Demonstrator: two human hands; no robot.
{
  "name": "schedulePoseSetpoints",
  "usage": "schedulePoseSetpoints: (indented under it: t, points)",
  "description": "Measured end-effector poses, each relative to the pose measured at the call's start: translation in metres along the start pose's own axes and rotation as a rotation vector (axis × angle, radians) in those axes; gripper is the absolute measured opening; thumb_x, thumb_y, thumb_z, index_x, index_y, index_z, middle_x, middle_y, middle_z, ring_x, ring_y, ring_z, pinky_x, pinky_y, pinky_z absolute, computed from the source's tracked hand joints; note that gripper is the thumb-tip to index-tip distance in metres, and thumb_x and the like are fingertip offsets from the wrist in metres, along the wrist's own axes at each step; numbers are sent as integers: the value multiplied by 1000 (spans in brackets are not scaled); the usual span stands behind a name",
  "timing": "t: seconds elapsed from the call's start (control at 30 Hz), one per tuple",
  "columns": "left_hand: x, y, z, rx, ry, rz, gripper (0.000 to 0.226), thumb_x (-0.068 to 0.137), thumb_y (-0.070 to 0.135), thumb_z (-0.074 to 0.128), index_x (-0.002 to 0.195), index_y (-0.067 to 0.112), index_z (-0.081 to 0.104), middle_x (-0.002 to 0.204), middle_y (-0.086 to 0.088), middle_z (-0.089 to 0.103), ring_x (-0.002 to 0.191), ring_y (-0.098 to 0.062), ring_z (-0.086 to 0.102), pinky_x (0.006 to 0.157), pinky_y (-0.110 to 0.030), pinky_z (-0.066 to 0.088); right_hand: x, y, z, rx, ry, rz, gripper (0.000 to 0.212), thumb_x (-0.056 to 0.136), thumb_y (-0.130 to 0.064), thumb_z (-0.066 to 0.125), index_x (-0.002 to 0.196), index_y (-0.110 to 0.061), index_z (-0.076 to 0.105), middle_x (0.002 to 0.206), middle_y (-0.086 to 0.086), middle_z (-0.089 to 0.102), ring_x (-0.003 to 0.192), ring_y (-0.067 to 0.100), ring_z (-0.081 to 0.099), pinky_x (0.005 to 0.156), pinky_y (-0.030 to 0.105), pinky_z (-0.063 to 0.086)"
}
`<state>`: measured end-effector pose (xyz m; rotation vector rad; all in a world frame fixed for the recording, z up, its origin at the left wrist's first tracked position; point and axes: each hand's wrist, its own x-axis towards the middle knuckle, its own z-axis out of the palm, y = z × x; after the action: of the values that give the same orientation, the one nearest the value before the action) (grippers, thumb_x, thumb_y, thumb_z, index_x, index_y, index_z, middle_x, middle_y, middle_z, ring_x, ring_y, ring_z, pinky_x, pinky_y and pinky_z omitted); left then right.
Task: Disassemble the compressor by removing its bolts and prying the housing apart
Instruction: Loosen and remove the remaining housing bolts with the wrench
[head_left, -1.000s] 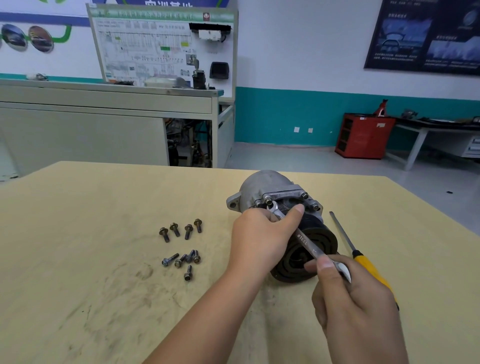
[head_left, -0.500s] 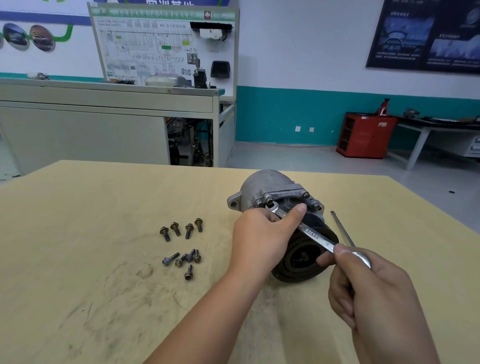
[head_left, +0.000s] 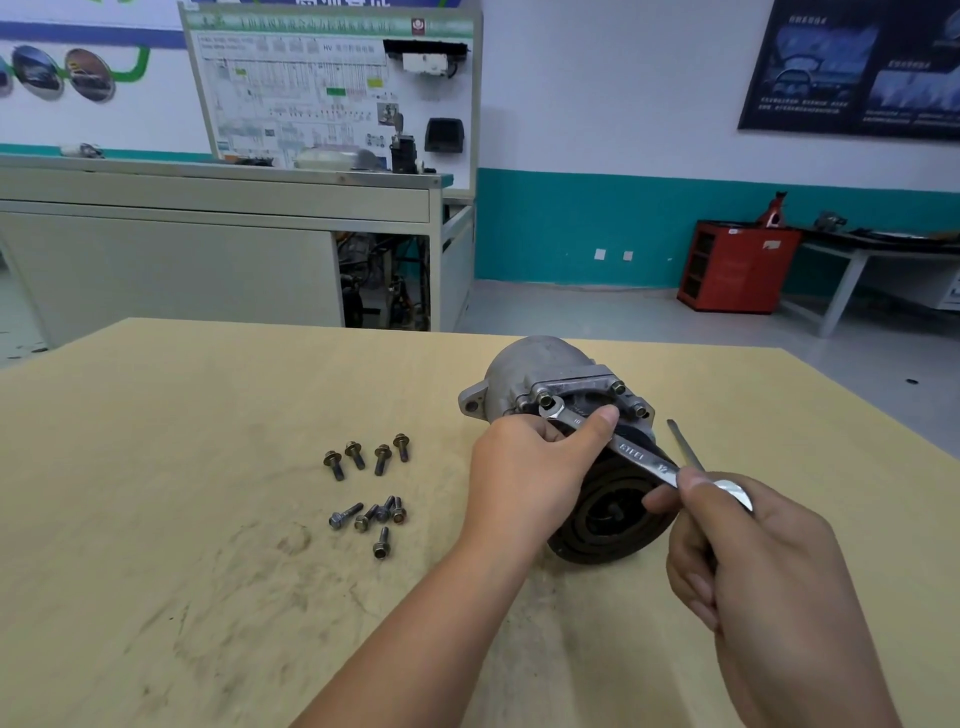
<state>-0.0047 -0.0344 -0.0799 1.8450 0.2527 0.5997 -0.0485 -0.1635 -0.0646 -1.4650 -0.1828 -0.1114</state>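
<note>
Grey compressor (head_left: 540, 364) lies sideways, black pulley (head_left: 613, 525) nearest; left grip (head_left: 524, 467) clasps it, right grip (head_left: 753, 561) holds wrench (head_left: 634, 454).

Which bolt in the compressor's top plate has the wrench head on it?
The left-hand bolt, just above the left hand: the wrench sits on it, while the bolts to its right are bare.

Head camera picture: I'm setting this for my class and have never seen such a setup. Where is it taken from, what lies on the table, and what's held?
The camera is worn on the person's head, looking down at their own bare hands. On the wooden table lies a metal compressor, with nine loose bolts on its left. The right hand holds a wrench whose open end sits on a housing bolt. The left hand grips the compressor, thumb pressing the wrench.
</note>
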Motion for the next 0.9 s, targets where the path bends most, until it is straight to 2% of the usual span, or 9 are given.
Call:
schedulePoseSetpoints:
  t: [0.63,0.9]
  points:
    - [-3,5,-3,-24,-14,-61,66,73,58,70,44,20,25,38,9,22,38,-11,25,36,-17,21,4,-11,-2,-87,-45,-39,32,95,-11,47,70,6,57,35,0,29,32,12,22,33,14,21]
    - [-4,7,-5,-8,-43,-90,67,74,62,66,46,20,22,39,8,20,39,-12,23,36,-19,17,7,-19,-3,-287,-50,-91,33,95,-18,46,67,-3,57,34,-1,35,33,13,27,35,19,25]
